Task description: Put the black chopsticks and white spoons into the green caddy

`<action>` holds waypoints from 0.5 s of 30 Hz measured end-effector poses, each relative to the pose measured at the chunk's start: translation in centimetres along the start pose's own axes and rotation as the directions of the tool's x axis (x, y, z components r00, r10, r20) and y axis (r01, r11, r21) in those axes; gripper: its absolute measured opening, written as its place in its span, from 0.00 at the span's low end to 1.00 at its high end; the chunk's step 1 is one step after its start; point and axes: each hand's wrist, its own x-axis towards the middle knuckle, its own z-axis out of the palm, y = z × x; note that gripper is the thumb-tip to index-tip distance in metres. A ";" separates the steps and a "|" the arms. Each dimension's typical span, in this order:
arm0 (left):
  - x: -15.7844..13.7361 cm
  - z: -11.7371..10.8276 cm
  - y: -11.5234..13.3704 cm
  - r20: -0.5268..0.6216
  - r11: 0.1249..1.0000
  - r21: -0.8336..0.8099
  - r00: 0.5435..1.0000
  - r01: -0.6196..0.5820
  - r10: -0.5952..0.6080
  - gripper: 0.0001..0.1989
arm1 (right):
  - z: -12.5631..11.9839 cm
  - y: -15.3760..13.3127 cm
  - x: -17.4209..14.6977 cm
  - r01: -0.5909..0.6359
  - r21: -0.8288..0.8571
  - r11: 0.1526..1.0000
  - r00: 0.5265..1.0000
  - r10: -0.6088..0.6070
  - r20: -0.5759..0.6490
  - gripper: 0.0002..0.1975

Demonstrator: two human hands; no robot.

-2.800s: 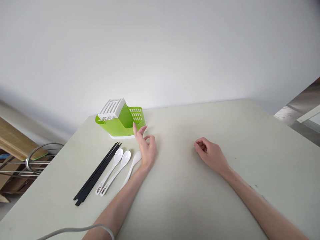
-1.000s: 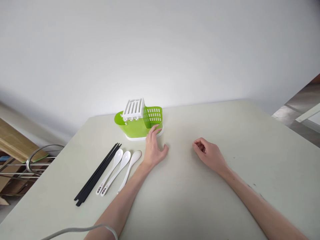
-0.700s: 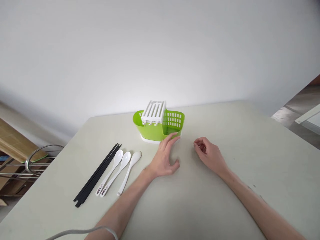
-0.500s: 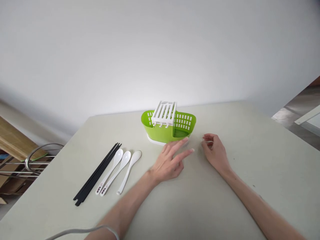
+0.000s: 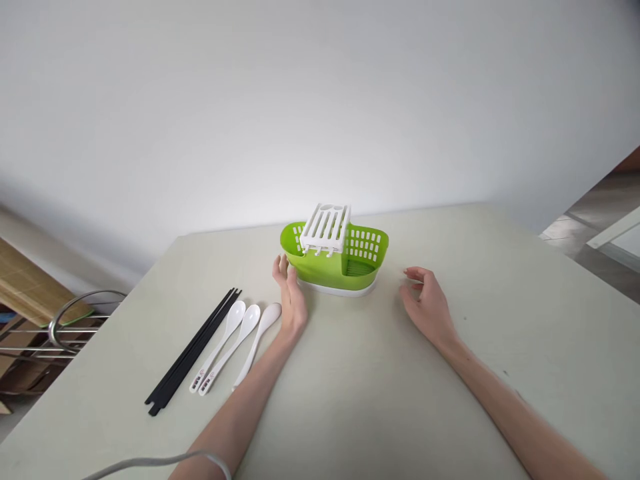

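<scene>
A green plastic utensil basket (image 5: 320,270) stands on the table on a white base, with a slotted white rack (image 5: 326,227) across its top and small hooks at the rack's front. My left hand (image 5: 291,297) is upright at the basket's left end, fingers extended and holding nothing; whether it touches the wall I cannot tell. On the table to the right of the basket rests my right hand (image 5: 427,303), fingers loosely curved apart, empty. Left of my left forearm lie several black chopsticks (image 5: 195,350) and three white spoons (image 5: 230,350), the rightmost spoon partly behind my wrist.
The pale table (image 5: 370,400) meets a white wall (image 5: 320,107) behind the basket. A metal wire rack (image 5: 75,323) with boards stands beyond the left edge. A grey cable (image 5: 155,461) crosses my left forearm at the bottom.
My left hand has swung left, from in front of the basket's right part to beside its left end. My right hand has stayed nearly in place.
</scene>
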 end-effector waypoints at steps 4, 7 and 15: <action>0.4 -0.1 -0.2 0.041 0.999 -0.017 0.998 0.048 -0.047 0.30 | -0.1 -0.3 0.0 -0.005 0.023 1.000 1.000 0.005 0.018 0.21; 0.5 -0.2 -0.5 0.048 0.999 -0.037 0.999 0.024 -0.023 0.31 | -0.2 -0.8 -0.1 -0.031 0.084 0.996 0.999 0.027 0.046 0.22; -0.1 -0.2 0.1 0.074 0.993 0.066 0.992 0.095 -0.099 0.25 | 0.3 -0.4 0.2 -0.021 0.375 0.927 1.000 0.024 -0.003 0.30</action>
